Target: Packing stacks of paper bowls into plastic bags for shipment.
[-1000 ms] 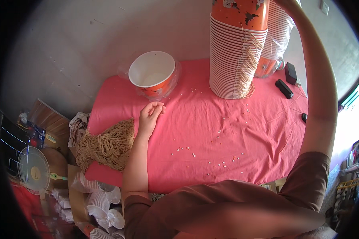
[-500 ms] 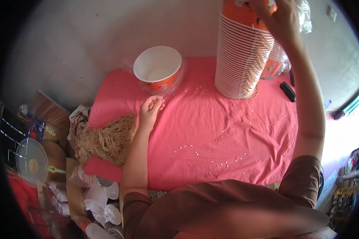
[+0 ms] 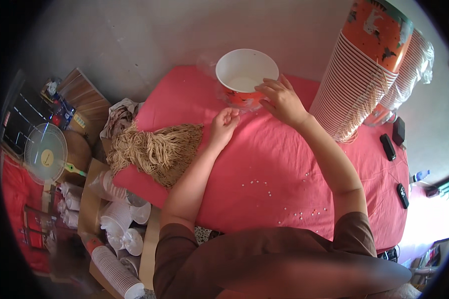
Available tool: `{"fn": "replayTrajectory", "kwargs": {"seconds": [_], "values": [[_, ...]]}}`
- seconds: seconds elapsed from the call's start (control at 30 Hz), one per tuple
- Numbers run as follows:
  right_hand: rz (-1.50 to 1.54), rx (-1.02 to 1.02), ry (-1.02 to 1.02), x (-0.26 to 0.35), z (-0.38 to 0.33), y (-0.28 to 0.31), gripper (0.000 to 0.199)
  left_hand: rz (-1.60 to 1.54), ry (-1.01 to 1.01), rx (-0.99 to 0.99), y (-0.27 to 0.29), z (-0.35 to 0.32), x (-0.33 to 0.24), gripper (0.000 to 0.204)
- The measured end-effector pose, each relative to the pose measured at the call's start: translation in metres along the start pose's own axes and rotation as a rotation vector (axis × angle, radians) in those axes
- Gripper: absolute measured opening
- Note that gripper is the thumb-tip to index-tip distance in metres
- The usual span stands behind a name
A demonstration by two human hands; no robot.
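Note:
A white paper bucket (image 3: 247,71) with an orange printed outside stands upright at the far side of the pink-covered table, clear plastic wrap around its base. My right hand (image 3: 284,103) reaches to the bucket's right front rim, its fingers apart; whether they touch it I cannot tell. My left hand (image 3: 224,125) is just in front of the bucket, fingers curled in a pinch, and what they hold, if anything, is hidden. Beside my left forearm lies a bundle of tan cords (image 3: 159,152). A tall stack of upturned orange buckets (image 3: 354,84) with cord handles rises on the right.
Behind the tall stack, another stack is in plastic wrap (image 3: 409,70). Small white bits (image 3: 300,215) dot the pink cloth (image 3: 264,154). Black handheld items, including a remote control (image 3: 402,196), lie near the right edge. At lower left, a cardboard box (image 3: 92,199) holds cups; a fan (image 3: 46,152) stands beyond.
My right hand has come down from the top of the tall stack to the single bucket's rim. My left hand stays pinched near that bucket. The view has shifted.

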State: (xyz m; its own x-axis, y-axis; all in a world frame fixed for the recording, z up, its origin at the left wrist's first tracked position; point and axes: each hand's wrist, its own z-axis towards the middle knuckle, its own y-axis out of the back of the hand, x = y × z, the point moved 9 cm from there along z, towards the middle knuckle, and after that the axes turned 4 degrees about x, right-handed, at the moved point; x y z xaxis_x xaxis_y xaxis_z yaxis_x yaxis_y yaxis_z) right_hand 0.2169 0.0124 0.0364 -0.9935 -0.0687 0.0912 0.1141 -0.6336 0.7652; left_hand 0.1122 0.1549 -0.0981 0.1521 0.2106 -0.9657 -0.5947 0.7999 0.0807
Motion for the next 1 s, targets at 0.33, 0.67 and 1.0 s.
{"fn": "replayTrajectory", "kwargs": {"seconds": [0.33, 0.67, 1.0], "values": [[0.023, 0.052, -0.001, -0.005, -0.034, -0.013, 0.022, 0.307, -0.227, -0.145, 0.006, -0.005, -0.025, 0.069], [0.764, -0.241, -0.453, -0.053, -0.056, 0.029, 0.014, 1.157, -0.225, 0.120, -0.032, -0.012, -0.003, 0.057], [0.382, 0.132, -0.059, 0.068, -0.043, 0.118, 0.024, 0.602, -0.340, -0.018, -0.003, 0.000, -0.020, 0.056]]}}
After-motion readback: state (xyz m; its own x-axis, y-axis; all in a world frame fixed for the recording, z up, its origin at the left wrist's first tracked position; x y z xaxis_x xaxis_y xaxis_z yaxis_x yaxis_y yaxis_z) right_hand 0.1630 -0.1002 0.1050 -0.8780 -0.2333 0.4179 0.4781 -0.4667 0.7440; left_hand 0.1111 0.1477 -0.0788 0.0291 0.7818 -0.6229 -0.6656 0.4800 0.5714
